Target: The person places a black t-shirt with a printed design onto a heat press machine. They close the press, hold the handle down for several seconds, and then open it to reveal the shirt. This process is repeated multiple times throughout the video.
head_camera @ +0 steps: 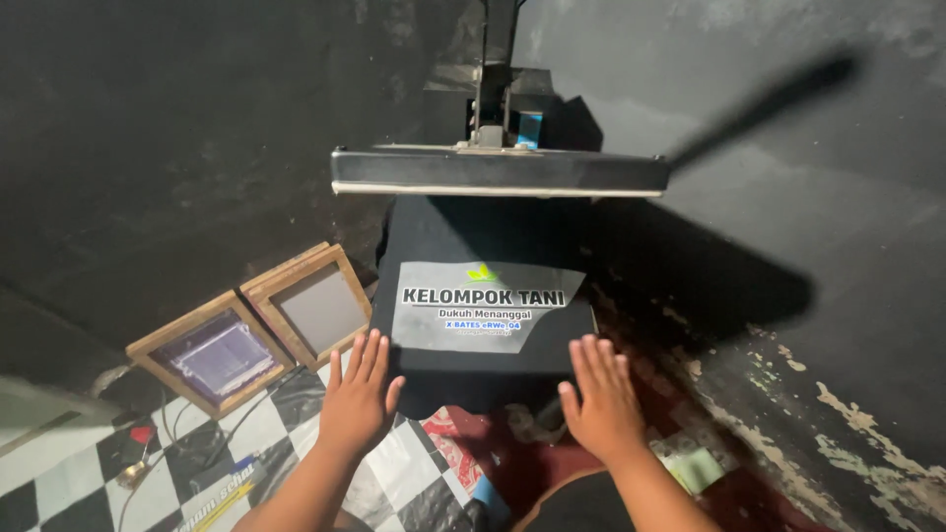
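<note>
Here, the left hand (360,399) and right hand (601,394) lay flat and open on a black T-shirt (434,369), smoothing it beneath the raised heat press platen (498,177), transfer film (483,307) in place.

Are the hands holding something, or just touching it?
Nothing is gripped. The left hand and right hand lie flat, fingers spread, on the near edge of the black shirt spread on the heat press.
</note>
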